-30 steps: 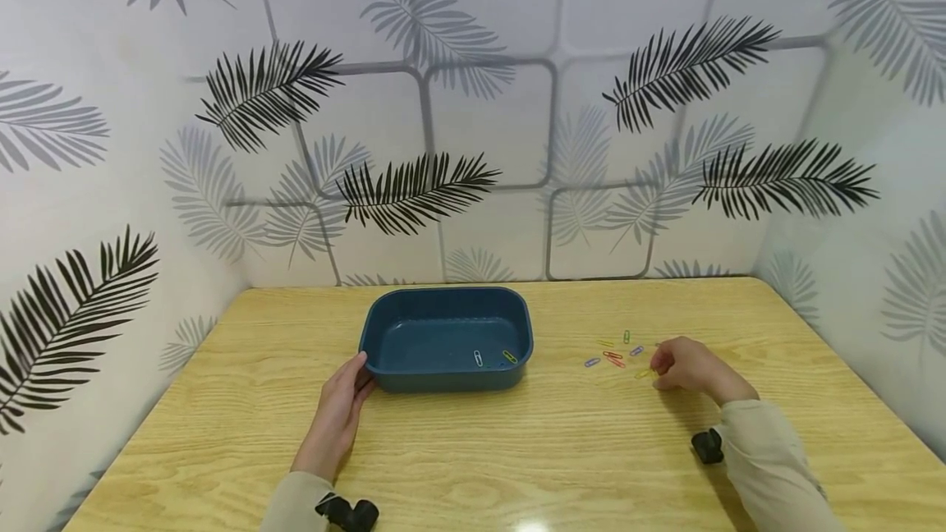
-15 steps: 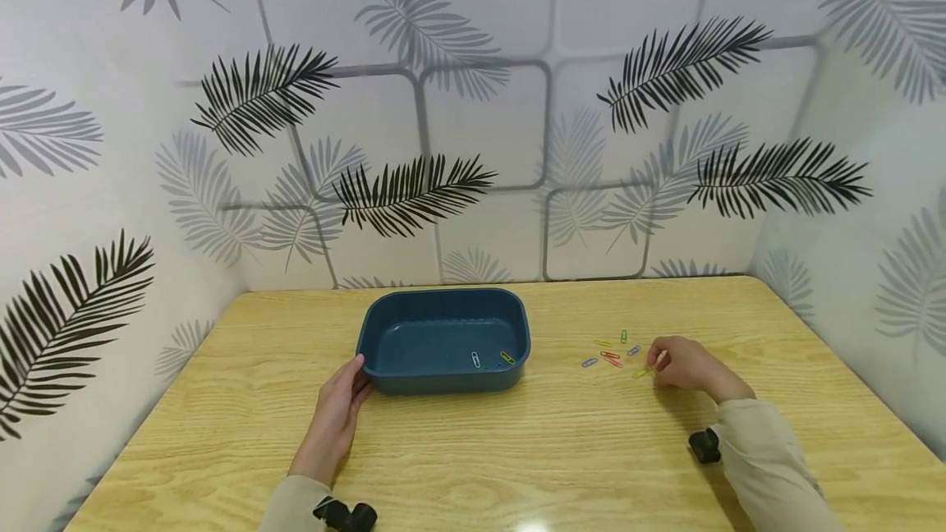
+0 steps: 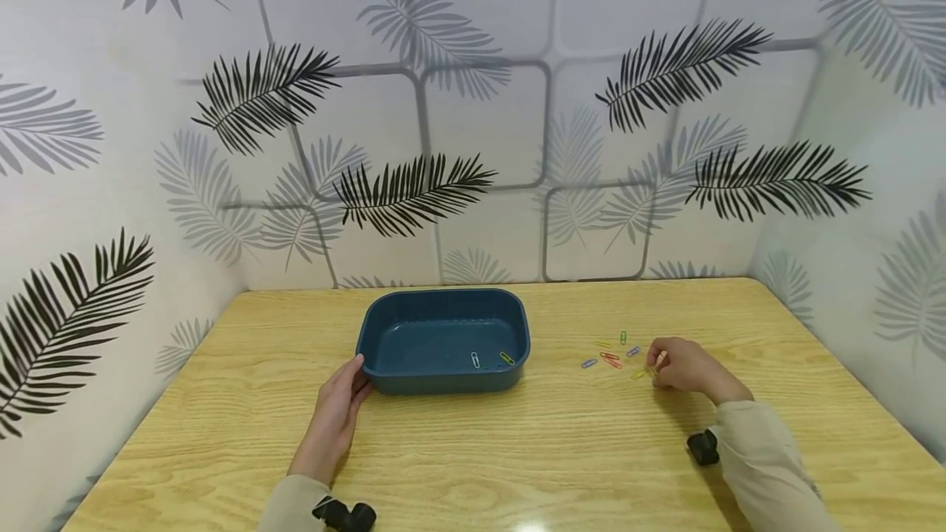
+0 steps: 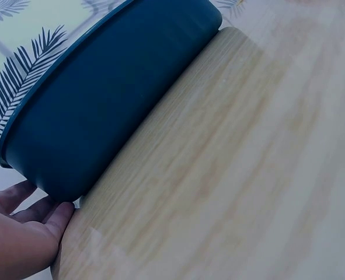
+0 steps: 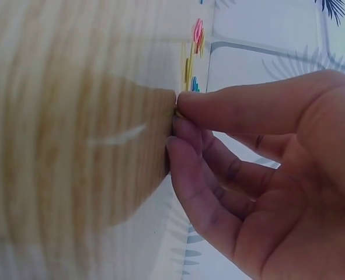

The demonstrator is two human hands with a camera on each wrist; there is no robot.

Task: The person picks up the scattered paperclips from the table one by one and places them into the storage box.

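Observation:
A dark blue plastic box (image 3: 443,384) stands on the wooden table. My left hand (image 3: 340,409) grips its near left corner; in the left wrist view the thumb is at the rim and the fingers (image 4: 58,219) curl against the lower corner. Inside the box lie a white paper clip (image 3: 475,360) and a yellow-green one (image 3: 506,358). To the right, my right hand (image 3: 687,368) pinches a small yellow paper clip (image 5: 178,114) between thumb and forefinger, mostly hidden by them. Another yellow paper clip (image 3: 639,374) lies just left of the fingertips.
Several loose paper clips lie left of the right hand, among them a green one (image 3: 623,337), a red one (image 3: 609,355) and a purple one (image 3: 589,364). A leaf-patterned wall (image 3: 488,236) borders the table's (image 3: 473,458) back edge.
A yellow paper clip has come into sight at the right fingertips, beside the one lying on the table. The left hand and the box have stayed in place.

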